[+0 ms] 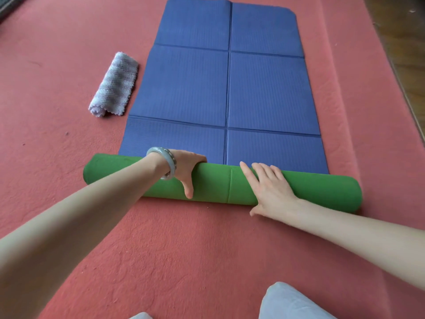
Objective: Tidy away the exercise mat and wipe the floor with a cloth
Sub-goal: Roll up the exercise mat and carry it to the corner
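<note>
The exercise mat [227, 88] lies on the red carpet, blue side up and creased into panels. Its near end is rolled into a green tube [220, 183] that runs across the view. My left hand [187, 168], with a pale bangle on the wrist, grips the roll from above, its fingers curled over the far side and its thumb down the near side. My right hand [266, 187] lies flat on the roll right of centre, fingers straight and spread. A rolled lilac-grey cloth [115, 86] rests on the carpet just left of the mat.
Red carpet [184, 249] covers the floor around the mat. A strip of wooden floor [407, 42] shows along the right edge. My knees in light trousers [289, 302] are at the bottom.
</note>
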The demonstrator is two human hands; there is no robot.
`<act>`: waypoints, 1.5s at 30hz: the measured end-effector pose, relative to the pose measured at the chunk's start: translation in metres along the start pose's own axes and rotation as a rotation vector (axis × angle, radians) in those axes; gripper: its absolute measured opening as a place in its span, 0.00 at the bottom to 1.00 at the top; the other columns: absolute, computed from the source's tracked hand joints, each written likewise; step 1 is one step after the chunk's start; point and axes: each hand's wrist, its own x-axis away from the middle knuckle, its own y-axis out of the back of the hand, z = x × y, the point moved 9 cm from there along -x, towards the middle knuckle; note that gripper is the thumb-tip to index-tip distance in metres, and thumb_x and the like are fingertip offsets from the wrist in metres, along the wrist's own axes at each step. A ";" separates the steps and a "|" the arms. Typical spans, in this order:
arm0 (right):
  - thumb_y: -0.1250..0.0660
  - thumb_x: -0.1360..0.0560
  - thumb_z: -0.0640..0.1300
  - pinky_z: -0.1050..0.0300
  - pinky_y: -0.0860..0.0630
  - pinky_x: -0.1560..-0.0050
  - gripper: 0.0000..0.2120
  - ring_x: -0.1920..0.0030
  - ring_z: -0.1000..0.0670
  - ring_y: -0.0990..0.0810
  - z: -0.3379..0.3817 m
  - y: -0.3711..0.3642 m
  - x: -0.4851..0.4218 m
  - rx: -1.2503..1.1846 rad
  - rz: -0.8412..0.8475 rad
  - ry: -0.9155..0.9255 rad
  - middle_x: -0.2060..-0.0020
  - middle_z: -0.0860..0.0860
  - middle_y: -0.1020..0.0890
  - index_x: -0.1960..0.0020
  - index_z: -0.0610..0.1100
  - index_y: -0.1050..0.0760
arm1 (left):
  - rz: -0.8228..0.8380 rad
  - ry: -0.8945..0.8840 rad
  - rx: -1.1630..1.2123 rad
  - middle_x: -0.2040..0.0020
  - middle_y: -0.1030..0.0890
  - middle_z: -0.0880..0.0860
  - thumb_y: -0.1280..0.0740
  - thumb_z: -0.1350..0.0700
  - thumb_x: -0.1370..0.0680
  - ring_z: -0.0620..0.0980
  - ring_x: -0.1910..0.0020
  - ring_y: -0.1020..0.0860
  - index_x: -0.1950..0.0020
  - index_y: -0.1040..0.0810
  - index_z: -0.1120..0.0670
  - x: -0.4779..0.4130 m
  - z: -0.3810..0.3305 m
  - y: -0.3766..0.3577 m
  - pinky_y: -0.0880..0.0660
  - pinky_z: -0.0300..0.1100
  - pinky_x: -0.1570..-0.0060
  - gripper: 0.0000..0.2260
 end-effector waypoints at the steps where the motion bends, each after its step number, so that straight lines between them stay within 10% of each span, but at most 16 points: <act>1: 0.18 0.55 0.59 0.41 0.29 0.41 0.66 0.43 0.38 0.25 0.000 -0.003 0.000 0.020 -0.039 -0.019 0.42 0.38 0.26 0.25 0.40 0.44 | -0.036 0.007 -0.031 0.49 0.25 0.45 0.21 0.43 0.43 0.48 0.49 0.25 0.35 0.33 0.46 0.000 0.002 -0.001 0.25 0.46 0.49 0.40; 3: 0.18 0.57 0.51 0.44 0.25 0.50 0.62 0.52 0.39 0.23 0.001 -0.005 -0.003 0.017 -0.089 -0.037 0.49 0.39 0.24 0.29 0.40 0.41 | -0.207 -0.001 -0.164 0.43 0.28 0.46 0.23 0.39 0.44 0.50 0.43 0.30 0.33 0.35 0.45 0.008 0.003 -0.001 0.30 0.46 0.42 0.43; 9: 0.26 0.39 0.50 0.50 0.36 0.38 0.51 0.40 0.43 0.31 -0.011 0.001 -0.026 -0.094 0.050 -0.035 0.40 0.46 0.31 0.25 0.47 0.53 | -0.750 0.018 -0.177 0.34 0.30 0.60 0.23 0.49 0.44 0.62 0.33 0.32 0.29 0.35 0.60 0.054 -0.008 -0.015 0.41 0.55 0.30 0.47; 16: 0.22 0.43 0.53 0.48 0.32 0.43 0.53 0.42 0.43 0.28 -0.020 0.008 -0.049 -0.160 0.253 -0.017 0.45 0.46 0.28 0.27 0.48 0.48 | -0.897 0.007 -0.514 0.43 0.23 0.62 0.25 0.57 0.44 0.61 0.43 0.23 0.34 0.33 0.65 0.039 -0.016 -0.010 0.27 0.55 0.40 0.40; 22: 0.21 0.44 0.51 0.49 0.26 0.49 0.54 0.50 0.48 0.26 -0.017 -0.003 -0.040 -0.323 0.484 -0.015 0.51 0.51 0.29 0.27 0.52 0.49 | -0.700 -0.020 -0.486 0.57 0.22 0.54 0.25 0.45 0.52 0.55 0.61 0.23 0.42 0.29 0.60 0.034 -0.010 -0.010 0.25 0.46 0.58 0.42; 29: 0.20 0.41 0.47 0.51 0.24 0.47 0.51 0.44 0.48 0.26 0.004 -0.031 -0.012 -0.455 0.807 0.014 0.44 0.52 0.28 0.27 0.53 0.47 | -0.368 -0.024 -0.435 0.52 0.24 0.50 0.28 0.39 0.44 0.52 0.54 0.23 0.41 0.33 0.54 0.042 -0.012 -0.038 0.27 0.45 0.52 0.36; 39: 0.26 0.37 0.61 0.45 0.49 0.27 0.58 0.27 0.43 0.44 -0.004 -0.004 0.018 -0.133 0.155 -0.051 0.27 0.43 0.44 0.23 0.47 0.60 | 0.057 0.055 -0.081 0.54 0.21 0.47 0.20 0.42 0.46 0.48 0.56 0.21 0.44 0.27 0.50 0.009 0.010 -0.017 0.21 0.47 0.53 0.35; 45: 0.19 0.55 0.55 0.38 0.28 0.44 0.61 0.42 0.37 0.23 -0.005 -0.021 0.022 -0.073 0.004 -0.060 0.43 0.39 0.24 0.27 0.45 0.42 | -0.123 -0.005 -0.175 0.39 0.29 0.48 0.23 0.39 0.42 0.49 0.40 0.29 0.30 0.39 0.50 0.024 0.004 -0.025 0.32 0.43 0.41 0.46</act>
